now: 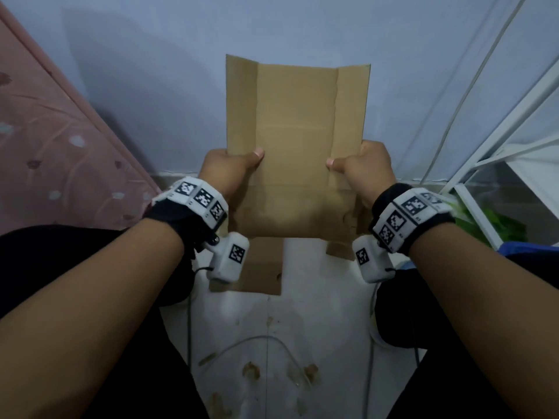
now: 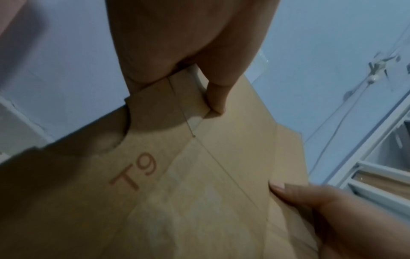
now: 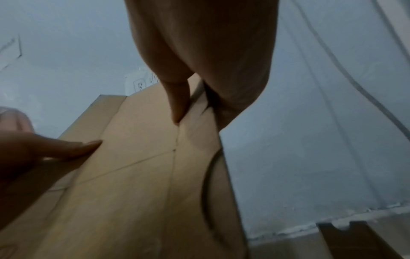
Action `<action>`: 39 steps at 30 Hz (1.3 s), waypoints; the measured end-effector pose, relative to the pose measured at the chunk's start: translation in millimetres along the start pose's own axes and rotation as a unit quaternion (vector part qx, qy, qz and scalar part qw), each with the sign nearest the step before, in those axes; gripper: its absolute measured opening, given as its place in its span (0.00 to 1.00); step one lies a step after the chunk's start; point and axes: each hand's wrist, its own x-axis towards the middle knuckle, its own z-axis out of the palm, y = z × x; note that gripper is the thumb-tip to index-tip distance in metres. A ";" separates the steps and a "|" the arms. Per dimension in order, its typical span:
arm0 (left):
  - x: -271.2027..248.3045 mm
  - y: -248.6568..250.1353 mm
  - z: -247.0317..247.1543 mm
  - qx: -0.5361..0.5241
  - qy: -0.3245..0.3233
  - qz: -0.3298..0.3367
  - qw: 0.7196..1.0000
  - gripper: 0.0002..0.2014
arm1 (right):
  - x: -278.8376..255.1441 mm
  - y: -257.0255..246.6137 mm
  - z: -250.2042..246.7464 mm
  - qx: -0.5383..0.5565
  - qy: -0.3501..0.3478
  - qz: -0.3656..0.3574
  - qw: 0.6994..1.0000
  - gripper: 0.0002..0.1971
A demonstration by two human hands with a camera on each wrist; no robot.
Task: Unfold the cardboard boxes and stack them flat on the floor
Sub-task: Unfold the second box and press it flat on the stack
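An unfolded brown cardboard box (image 1: pixel 296 140) is held upright in the air before the wall, its two narrow side flaps bent slightly toward me. My left hand (image 1: pixel 230 164) pinches its left edge, thumb on the near face. My right hand (image 1: pixel 360 164) pinches the right edge the same way. The left wrist view shows the same cardboard (image 2: pixel 199 184) printed with "T9", my left thumb (image 2: pixel 215 94) pressed on it. In the right wrist view my right thumb (image 3: pixel 177 105) lies on a crease of the cardboard (image 3: pixel 137 184). Flattened cardboard (image 1: pixel 257 273) lies on the floor below.
A pink patterned mattress (image 1: pixel 54 140) leans at the left. A white metal rack (image 1: pixel 496 152) stands at the right with green and blue items under it. Cables (image 1: pixel 260 340) and cardboard scraps (image 1: pixel 251 370) lie on the white tiled floor between my knees.
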 end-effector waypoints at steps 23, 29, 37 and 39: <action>-17.2 -4.1 6.4 -0.025 0.025 0.038 0.999 0.09 | -18.9 -4.9 9.1 -0.055 0.057 0.012 0.997 0.15; -9.6 13.8 -5.1 -0.011 0.005 0.045 0.999 0.09 | -5.9 -11.3 -0.5 0.000 0.030 0.028 0.999 0.22; -14.3 0.8 8.6 -0.009 0.051 0.050 0.997 0.08 | -17.3 0.3 11.8 -0.049 0.083 -0.009 0.995 0.16; -14.7 2.9 7.7 0.001 0.042 0.048 0.998 0.09 | -15.0 -0.6 9.7 -0.047 0.074 0.000 0.996 0.16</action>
